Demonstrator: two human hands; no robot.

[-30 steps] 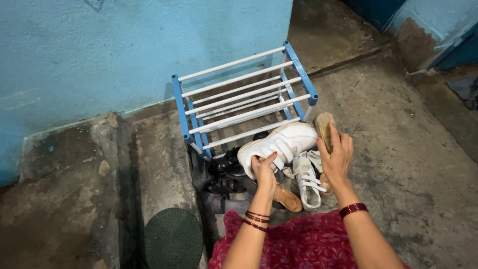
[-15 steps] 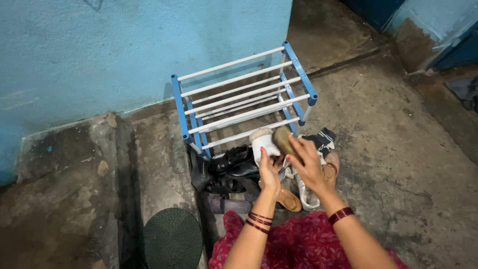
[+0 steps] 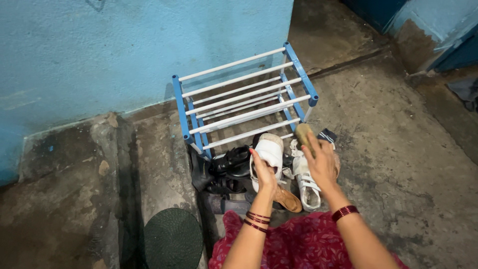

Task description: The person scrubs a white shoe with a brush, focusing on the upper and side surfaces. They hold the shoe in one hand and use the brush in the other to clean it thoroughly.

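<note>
Left hand (image 3: 264, 172) is clamped around a white sneaker (image 3: 268, 152) (toe pointing up), right hand (image 3: 321, 162) grips a brown brush (image 3: 303, 133), both arms stretched toward the blue shoe rack (image 3: 244, 97).

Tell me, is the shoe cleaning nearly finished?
Not nearly, it seems. Nothing looks done yet: the blue and white rack holds no shoes. In hand: the left hand holds a white shoe, and the right hand holds a brush beside it. Left: black shoes, a white sandal and a tan sandal lie in a pile on the floor.
</note>
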